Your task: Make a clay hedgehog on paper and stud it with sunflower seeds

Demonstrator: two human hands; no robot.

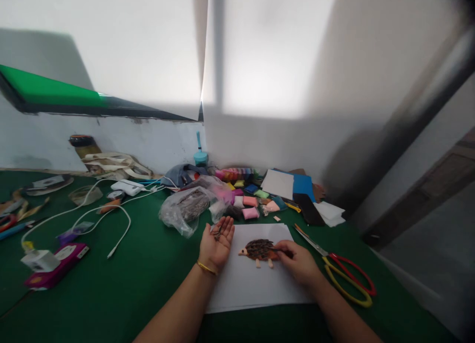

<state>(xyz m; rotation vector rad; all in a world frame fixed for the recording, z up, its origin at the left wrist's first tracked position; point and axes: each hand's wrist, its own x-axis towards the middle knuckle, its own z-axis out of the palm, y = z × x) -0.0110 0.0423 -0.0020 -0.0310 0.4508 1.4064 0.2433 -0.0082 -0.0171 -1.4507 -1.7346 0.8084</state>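
Note:
My left hand (215, 246) is palm up and open, fingers stretched out, with several small dark seed-like pieces (216, 233) resting in it. A hedgehog figure (260, 249) lies on white paper (237, 288); its back is covered in dark overlapping pieces, its face and feet are pale pink, and its lower body is orange-brown. At the figure's right end, my right hand (297, 261) pinches a small dark piece (275, 249) against it. The fingers partly hide that end. Beyond the left hand sits a clear plastic bag (191, 204) of similar dark pieces.
Large scissors (343, 273) with red and yellow handles lie right of the paper. Packets of coloured clay (250, 213), a cutter (293, 206) and cards (278, 183) crowd the back. To the left are a white cable (128, 219), a charger (40, 260) and a magenta box (59, 266).

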